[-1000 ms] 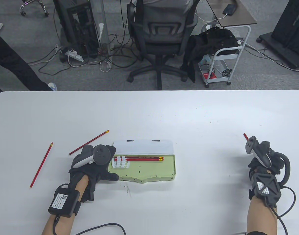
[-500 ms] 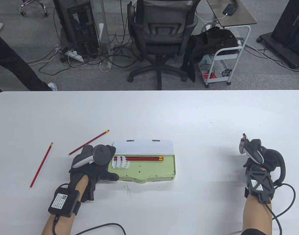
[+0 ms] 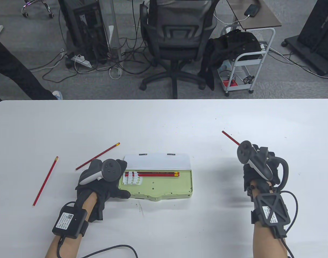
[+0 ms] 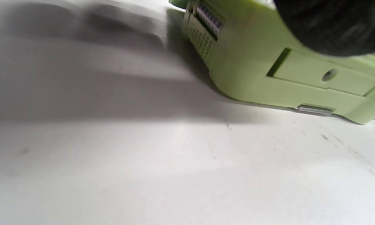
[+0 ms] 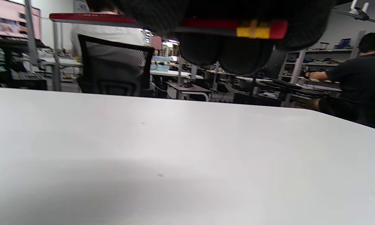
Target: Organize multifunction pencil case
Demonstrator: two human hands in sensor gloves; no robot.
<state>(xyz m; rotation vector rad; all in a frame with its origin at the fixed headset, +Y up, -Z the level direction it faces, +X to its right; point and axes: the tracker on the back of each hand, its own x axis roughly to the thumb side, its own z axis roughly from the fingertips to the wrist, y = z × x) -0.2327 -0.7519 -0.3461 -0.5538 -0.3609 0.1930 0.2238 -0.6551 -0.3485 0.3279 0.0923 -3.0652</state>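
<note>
Two gloved hands worked at a white table. The left hand rested at the left end of an open pale green pencil case, its thumb lying along the case's near left corner and its fingers at the far left corner; whether they curled round the case could not be told. The case sat near the table's near edge, left of centre, with its white lid folded back toward the far edge. Two red pencils lay side by side inside it along the hinge, eraser ends to the right.

The right hand hovered to the right of the case, well apart from it, fingers curled round a red pencil whose free end pointed toward the far edge. In the right wrist view the fingers wrapped the pencil near its yellow ferrule.

Two more red pencils lay loose on the table: one just beyond the left hand, another nearer the left edge.
</note>
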